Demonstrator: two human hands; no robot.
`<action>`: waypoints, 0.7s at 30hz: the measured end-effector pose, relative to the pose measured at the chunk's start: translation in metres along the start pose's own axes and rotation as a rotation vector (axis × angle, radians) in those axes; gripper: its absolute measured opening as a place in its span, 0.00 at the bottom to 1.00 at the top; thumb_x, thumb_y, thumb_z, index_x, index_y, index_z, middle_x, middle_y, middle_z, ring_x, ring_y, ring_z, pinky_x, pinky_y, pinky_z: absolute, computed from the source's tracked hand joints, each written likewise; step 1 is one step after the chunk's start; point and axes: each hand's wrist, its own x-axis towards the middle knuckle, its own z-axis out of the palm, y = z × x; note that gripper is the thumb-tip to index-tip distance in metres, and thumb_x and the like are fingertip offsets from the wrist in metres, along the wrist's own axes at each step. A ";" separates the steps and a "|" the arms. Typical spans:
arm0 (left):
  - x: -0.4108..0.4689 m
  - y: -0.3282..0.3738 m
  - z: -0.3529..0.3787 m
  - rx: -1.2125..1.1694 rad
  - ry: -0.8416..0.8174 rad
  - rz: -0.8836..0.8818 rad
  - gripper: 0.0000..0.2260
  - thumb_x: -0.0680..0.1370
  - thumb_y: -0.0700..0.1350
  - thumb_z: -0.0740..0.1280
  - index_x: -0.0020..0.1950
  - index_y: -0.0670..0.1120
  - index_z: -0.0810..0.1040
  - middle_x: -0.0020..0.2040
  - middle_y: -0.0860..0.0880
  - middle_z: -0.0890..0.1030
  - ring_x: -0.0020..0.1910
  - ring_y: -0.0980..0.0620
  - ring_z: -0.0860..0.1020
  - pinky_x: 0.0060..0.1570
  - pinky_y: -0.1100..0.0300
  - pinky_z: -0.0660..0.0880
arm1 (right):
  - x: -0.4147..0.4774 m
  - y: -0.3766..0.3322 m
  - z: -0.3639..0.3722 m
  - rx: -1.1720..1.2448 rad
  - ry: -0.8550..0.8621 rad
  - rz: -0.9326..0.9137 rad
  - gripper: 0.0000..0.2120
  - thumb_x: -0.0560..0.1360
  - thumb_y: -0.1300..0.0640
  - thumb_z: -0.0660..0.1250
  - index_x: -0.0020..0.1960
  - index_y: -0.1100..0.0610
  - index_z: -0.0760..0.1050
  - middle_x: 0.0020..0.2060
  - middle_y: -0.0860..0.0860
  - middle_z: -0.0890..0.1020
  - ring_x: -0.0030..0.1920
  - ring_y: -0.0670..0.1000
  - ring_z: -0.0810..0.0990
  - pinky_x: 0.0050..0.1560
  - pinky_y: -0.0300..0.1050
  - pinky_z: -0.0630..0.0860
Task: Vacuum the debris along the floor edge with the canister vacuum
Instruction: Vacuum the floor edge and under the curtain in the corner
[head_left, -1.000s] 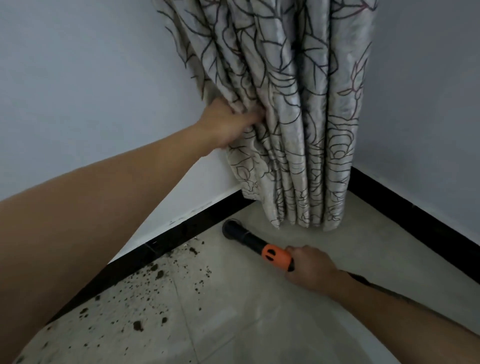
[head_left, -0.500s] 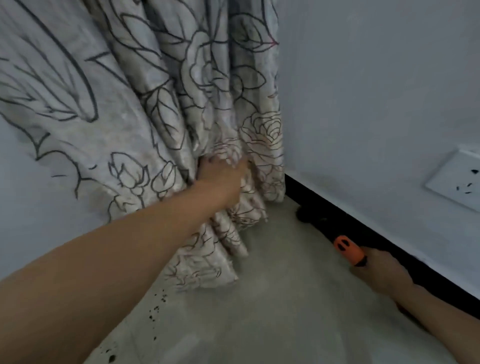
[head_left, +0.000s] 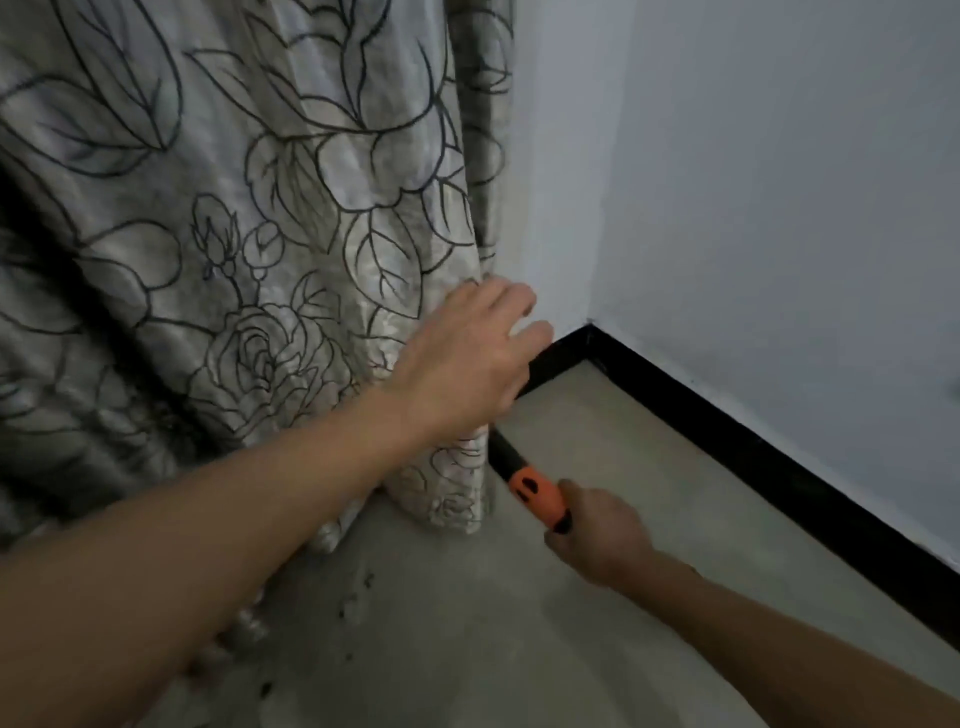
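Note:
My right hand (head_left: 597, 535) grips the vacuum wand (head_left: 535, 493) by its orange collar. The wand's black tube runs up and left and its tip is hidden behind the curtain's hem. My left hand (head_left: 467, 358) lies against the right edge of the flower-patterned curtain (head_left: 234, 260) with its fingers spread and nearly straight. A few dark debris specks (head_left: 358, 597) lie on the beige floor (head_left: 649, 519) below the curtain. The canister itself is out of view.
A black skirting board (head_left: 727, 441) runs along the white walls and meets in the corner (head_left: 589, 327) just right of my left hand. The curtain hangs down to the floor and covers the left wall's edge.
The curtain has been drawn across the left wall, uncovering the corner. My left hand has loosened from a grip to spread fingers. The wand has swung from the right skirting to under the curtain.

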 end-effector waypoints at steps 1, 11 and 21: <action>0.006 -0.004 0.004 0.103 -0.111 0.008 0.18 0.72 0.41 0.60 0.61 0.44 0.78 0.62 0.39 0.76 0.62 0.39 0.71 0.58 0.44 0.69 | -0.002 -0.007 0.003 -0.016 -0.016 -0.058 0.15 0.73 0.48 0.67 0.56 0.51 0.69 0.43 0.51 0.78 0.39 0.53 0.73 0.38 0.43 0.68; -0.085 -0.071 -0.010 0.501 -0.989 -0.287 0.09 0.79 0.48 0.57 0.50 0.53 0.78 0.49 0.53 0.81 0.49 0.52 0.80 0.68 0.49 0.59 | 0.045 0.066 -0.052 0.126 0.172 0.166 0.10 0.68 0.52 0.71 0.47 0.51 0.74 0.38 0.52 0.80 0.38 0.54 0.79 0.35 0.44 0.71; -0.097 -0.044 0.023 0.364 -0.976 -0.325 0.09 0.79 0.51 0.57 0.50 0.50 0.75 0.49 0.50 0.80 0.51 0.47 0.76 0.67 0.47 0.57 | 0.073 0.115 -0.081 0.166 0.283 0.293 0.10 0.69 0.52 0.70 0.49 0.52 0.75 0.39 0.53 0.80 0.37 0.55 0.78 0.39 0.47 0.77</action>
